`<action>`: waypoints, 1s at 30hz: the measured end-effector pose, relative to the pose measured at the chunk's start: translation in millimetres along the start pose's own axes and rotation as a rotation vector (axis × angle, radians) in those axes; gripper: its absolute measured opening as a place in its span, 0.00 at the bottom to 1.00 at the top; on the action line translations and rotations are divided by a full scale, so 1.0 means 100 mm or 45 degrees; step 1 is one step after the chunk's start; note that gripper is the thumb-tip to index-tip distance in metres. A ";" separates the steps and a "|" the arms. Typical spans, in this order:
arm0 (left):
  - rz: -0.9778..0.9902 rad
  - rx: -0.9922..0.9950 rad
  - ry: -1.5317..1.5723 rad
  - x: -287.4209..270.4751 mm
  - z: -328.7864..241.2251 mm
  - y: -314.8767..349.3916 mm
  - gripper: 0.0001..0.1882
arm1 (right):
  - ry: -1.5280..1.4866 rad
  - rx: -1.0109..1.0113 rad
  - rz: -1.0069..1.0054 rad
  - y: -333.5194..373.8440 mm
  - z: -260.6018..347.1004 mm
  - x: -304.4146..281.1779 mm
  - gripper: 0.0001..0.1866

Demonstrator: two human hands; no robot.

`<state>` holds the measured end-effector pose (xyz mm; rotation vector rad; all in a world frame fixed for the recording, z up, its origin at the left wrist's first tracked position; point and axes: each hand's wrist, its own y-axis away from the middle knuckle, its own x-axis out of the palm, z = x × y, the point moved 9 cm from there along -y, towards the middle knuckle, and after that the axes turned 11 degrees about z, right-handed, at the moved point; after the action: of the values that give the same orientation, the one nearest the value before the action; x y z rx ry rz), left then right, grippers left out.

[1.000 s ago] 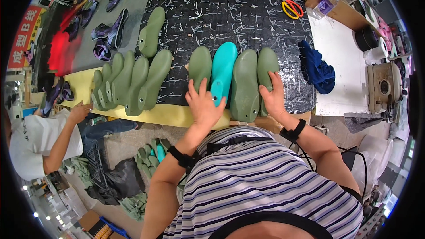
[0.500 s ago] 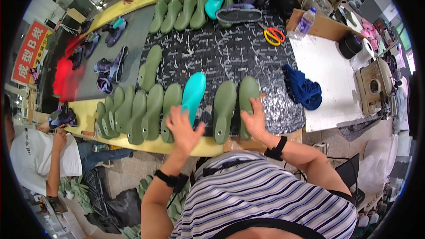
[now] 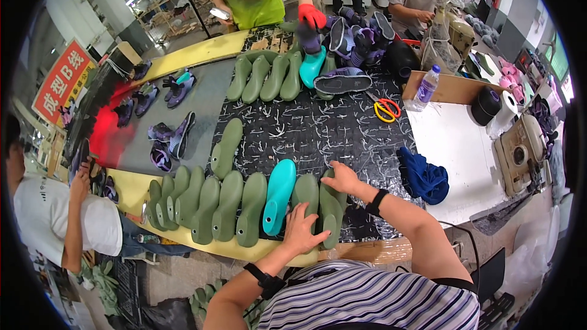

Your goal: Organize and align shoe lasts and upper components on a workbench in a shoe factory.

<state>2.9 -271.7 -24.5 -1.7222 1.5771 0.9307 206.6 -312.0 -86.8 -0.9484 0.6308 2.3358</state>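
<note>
A row of green shoe lasts (image 3: 228, 208) runs along the near edge of the table, with a teal shoe last (image 3: 279, 195) among them. Just right of the teal one, my left hand (image 3: 299, 230) has its fingers curled over the heel of a green last (image 3: 305, 188), covering that heel. Its thumb reaches toward the heel of the rightmost green last (image 3: 331, 214). My right hand (image 3: 343, 178) grips that rightmost last near its toe; part of the grip is hidden. Another green last (image 3: 228, 148) lies behind the row.
More green lasts (image 3: 266, 79) and a pile of purple shoes (image 3: 361, 40) lie at the far side. Orange-yellow scissors (image 3: 386, 110), a bottle (image 3: 426, 87) and blue cloth (image 3: 423, 177) are to the right. A co-worker's red-gloved hand (image 3: 312, 16) holds a shoe; another person (image 3: 67, 201) works at left.
The view has tilted up. The two rightmost green lasts now stand closer to the teal one. My left hand has moved right onto a green last; my right hand stays at the rightmost.
</note>
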 end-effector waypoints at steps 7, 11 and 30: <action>-0.013 0.042 0.044 0.00 0.06 0.00 0.28 | 0.267 0.088 0.629 -0.20 -0.18 0.04 0.38; 0.019 0.021 0.072 0.02 0.10 0.03 0.27 | -0.119 0.180 0.805 0.17 -0.61 -0.04 0.32; -0.073 -0.004 0.262 0.02 0.27 0.03 0.14 | -1.473 0.096 -0.756 -0.29 -0.63 -1.62 0.13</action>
<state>-2.1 -250.3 -41.1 -1.9052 1.6456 0.7482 353.6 -376.7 -15.1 0.3053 -0.0587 1.8516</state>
